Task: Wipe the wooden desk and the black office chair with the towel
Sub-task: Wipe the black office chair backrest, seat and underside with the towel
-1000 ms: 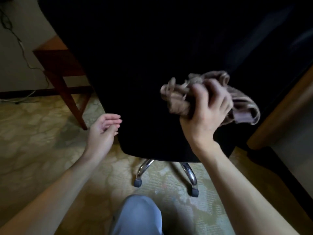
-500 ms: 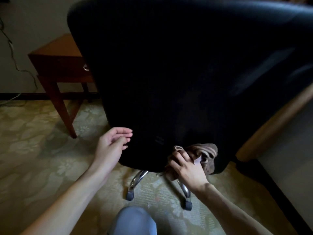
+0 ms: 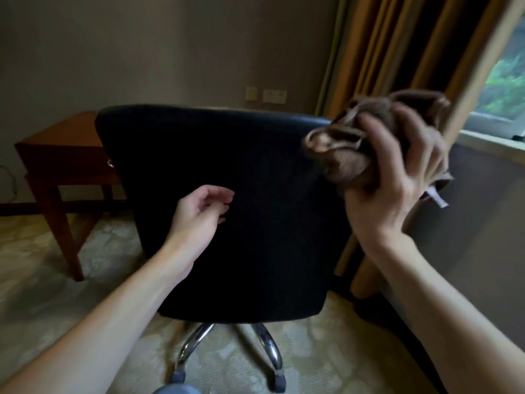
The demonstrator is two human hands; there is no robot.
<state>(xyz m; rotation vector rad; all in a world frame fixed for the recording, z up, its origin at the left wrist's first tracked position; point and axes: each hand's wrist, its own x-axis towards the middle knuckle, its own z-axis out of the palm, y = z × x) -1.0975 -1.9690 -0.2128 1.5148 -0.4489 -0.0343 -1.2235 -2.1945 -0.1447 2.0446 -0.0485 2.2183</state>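
towel (image 3: 349,155): brown, bunched, at the chair's top right corner
right grip (image 3: 397,177): fingers clamped round the towel
chair (image 3: 255,166): black, its back toward the person
left grip (image 3: 199,211): loosely curled, empty, before the chair
desk (image 3: 56,146): wooden, behind the chair, left
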